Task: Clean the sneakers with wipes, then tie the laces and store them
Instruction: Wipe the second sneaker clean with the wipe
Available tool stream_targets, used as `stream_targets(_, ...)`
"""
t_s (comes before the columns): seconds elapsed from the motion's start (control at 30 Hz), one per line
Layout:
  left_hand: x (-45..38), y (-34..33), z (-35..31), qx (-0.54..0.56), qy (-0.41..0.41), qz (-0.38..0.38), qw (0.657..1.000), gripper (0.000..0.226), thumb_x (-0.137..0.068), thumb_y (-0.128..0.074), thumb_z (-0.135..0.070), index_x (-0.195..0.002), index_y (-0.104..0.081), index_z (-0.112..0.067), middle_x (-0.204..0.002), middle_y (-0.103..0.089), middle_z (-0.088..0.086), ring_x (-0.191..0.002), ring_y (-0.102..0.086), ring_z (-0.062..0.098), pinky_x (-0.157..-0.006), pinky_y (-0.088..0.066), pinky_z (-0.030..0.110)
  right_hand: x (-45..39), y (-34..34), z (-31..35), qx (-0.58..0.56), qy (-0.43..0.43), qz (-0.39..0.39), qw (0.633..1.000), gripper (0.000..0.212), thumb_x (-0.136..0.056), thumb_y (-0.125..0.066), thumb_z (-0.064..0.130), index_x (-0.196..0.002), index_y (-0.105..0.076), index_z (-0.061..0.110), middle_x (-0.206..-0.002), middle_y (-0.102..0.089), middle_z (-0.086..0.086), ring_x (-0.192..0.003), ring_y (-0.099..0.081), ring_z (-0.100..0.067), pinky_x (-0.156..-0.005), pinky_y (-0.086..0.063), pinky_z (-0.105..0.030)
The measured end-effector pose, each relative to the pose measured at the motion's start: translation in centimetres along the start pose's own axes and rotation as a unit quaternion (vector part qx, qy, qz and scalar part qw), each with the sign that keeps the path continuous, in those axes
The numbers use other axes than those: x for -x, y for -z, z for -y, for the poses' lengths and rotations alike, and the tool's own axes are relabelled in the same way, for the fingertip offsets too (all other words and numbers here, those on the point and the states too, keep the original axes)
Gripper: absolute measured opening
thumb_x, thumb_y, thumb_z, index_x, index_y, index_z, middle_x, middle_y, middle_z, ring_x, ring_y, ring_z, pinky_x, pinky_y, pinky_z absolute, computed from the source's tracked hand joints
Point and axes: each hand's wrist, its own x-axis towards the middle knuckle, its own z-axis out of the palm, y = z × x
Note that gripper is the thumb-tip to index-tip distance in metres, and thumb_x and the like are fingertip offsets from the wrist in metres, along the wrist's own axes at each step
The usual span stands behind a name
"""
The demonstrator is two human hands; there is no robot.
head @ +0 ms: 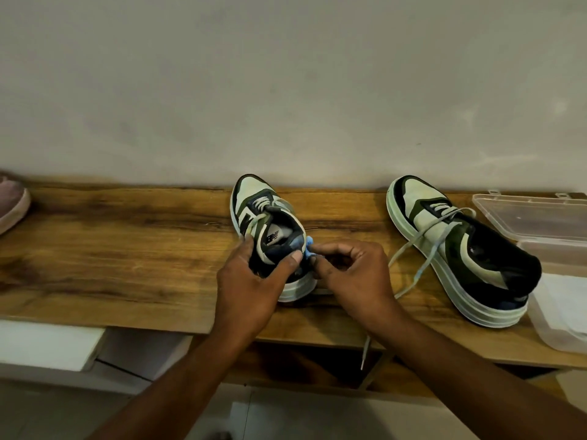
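Two green, white and dark sneakers stand on a wooden shelf (pixel 127 249), toes toward the wall. My left hand (pixel 251 281) grips the heel collar of the left sneaker (pixel 263 217), thumb on the collar's inside edge. My right hand (pixel 352 274) pinches a small blue wipe (pixel 308 246) against the right side of that heel. The right sneaker (pixel 457 249) stands apart with its laces untied; one lace end (pixel 365 350) hangs over the shelf's front edge.
A clear plastic box (pixel 559 306) with its lid open and white wipes inside sits at the shelf's right end. A pinkish shoe (pixel 11 201) shows at the far left. A lower shelf and white boxes lie below.
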Motion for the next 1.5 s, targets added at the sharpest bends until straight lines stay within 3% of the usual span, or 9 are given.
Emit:
stream_targets(0.13, -0.1, -0.2, 0.0, 0.012, -0.001, 0.009, 1.0, 0.03, -0.09, -0.075, -0.033, -0.113, -0.062, -0.049, -0.113, -0.072, -0.015, -0.102, -0.069, -0.005, -0.084, -0.058, 0.018, 1.4, -0.3, 0.6, 0.042, 0.138, -0.011, 0.989, 0.022, -0.082, -0.079, -0.001, -0.101, -0.08, 0.01, -0.098, -0.073, 0.003, -0.087, -0.072, -0.009, -0.073, -0.061, -0.023)
stream_targets(0.3, -0.5, -0.2, 0.1, 0.021, 0.022, 0.006, 1.0, 0.062, -0.08, -0.07, -0.056, -0.134, -0.066, -0.027, -0.12, -0.072, -0.009, -0.107, -0.07, 0.004, -0.092, -0.061, 0.036, 2.5, -0.8, 0.5, 0.106, 0.236, 0.028, 0.966, 0.018, -0.079, -0.081, 0.001, -0.097, -0.078, 0.006, -0.098, -0.069, -0.001, -0.088, -0.067, -0.01, -0.074, -0.059, -0.024)
stream_targets(0.57, -0.5, -0.3, -0.3, 0.028, 0.017, 0.008, 0.999, 0.06, -0.078, -0.071, -0.055, -0.131, -0.068, -0.027, -0.122, -0.072, -0.009, -0.111, -0.069, 0.005, -0.094, -0.06, 0.038, 1.3, 0.2, 0.0, 0.16, 0.155, 0.04, 0.974, 0.015, -0.069, -0.083, 0.008, -0.074, -0.071, 0.015, -0.081, -0.066, 0.009, -0.072, -0.062, -0.002, -0.061, -0.05, -0.015)
stream_targets(0.73, -0.8, -0.3, -0.1, 0.03, 0.023, 0.014, 0.999, 0.069, -0.077, -0.069, -0.061, -0.135, -0.066, -0.025, -0.127, -0.07, -0.007, -0.118, -0.066, 0.007, -0.1, -0.058, 0.039, -0.1, 1.4, -0.5, 0.16, 0.043, 0.0, 0.986, 0.016, -0.073, -0.086, 0.012, -0.079, -0.076, 0.023, -0.077, -0.069, 0.018, -0.072, -0.066, 0.004, -0.062, -0.052, -0.014)
stream_targets(0.97, -0.9, -0.2, -0.1, 0.017, 0.012, 0.008, 1.0, 0.058, -0.081, -0.069, -0.056, -0.131, -0.069, -0.027, -0.122, -0.072, -0.008, -0.113, -0.068, 0.008, -0.1, -0.057, 0.042, 2.1, -1.2, 1.7, 0.152, 0.233, 0.101, 0.955, 0.012, -0.076, -0.079, 0.004, -0.082, -0.073, 0.013, -0.087, -0.066, 0.004, -0.075, -0.06, -0.006, -0.065, -0.051, -0.019)
stream_targets(1.17, -1.1, -0.3, 0.3, 0.015, 0.01, 0.016, 1.0, 0.042, -0.09, -0.073, -0.042, -0.131, -0.068, -0.03, -0.13, -0.068, -0.007, -0.117, -0.065, 0.007, -0.098, -0.058, 0.033, -0.2, 0.6, 0.4, 0.161, 0.121, -0.007, 0.979, 0.017, -0.072, -0.082, 0.009, -0.077, -0.073, 0.022, -0.079, -0.067, 0.015, -0.072, -0.063, -0.004, -0.064, -0.055, -0.027)
stream_targets(1.3, -1.1, -0.3, 0.3, -0.003, 0.018, 0.017, 1.0, 0.034, -0.094, -0.073, -0.025, -0.106, -0.057, -0.053, -0.108, -0.065, -0.024, -0.101, -0.064, -0.009, -0.082, -0.053, 0.009, 1.8, -0.5, 1.1, 0.176, 0.202, 0.087, 0.96, 0.015, -0.075, -0.081, 0.006, -0.083, -0.074, 0.016, -0.088, -0.066, 0.009, -0.077, -0.061, -0.004, -0.066, -0.054, -0.02)
stream_targets(1.4, -1.1, -0.1, 0.4, -0.002, 0.015, 0.017, 1.0, 0.029, -0.094, -0.073, -0.026, -0.103, -0.06, -0.051, -0.105, -0.067, -0.024, -0.099, -0.065, -0.011, -0.083, -0.054, 0.012, 2.0, -0.5, 1.1, 0.179, 0.225, 0.115, 0.951, 0.014, -0.075, -0.081, 0.005, -0.082, -0.073, 0.014, -0.088, -0.065, 0.007, -0.075, -0.06, -0.005, -0.064, -0.053, -0.021)
stream_targets(1.5, -1.3, -0.1, 0.4, 0.014, 0.008, 0.02, 1.0, 0.028, -0.094, -0.074, -0.027, -0.119, -0.07, -0.038, -0.115, -0.072, -0.014, -0.105, -0.068, -0.003, -0.092, -0.059, 0.025, 0.3, 0.3, 0.4, 0.154, 0.151, 0.028, 0.976, 0.017, -0.074, -0.082, 0.006, -0.082, -0.075, 0.02, -0.084, -0.068, 0.013, -0.074, -0.064, -0.004, -0.066, -0.055, -0.019)
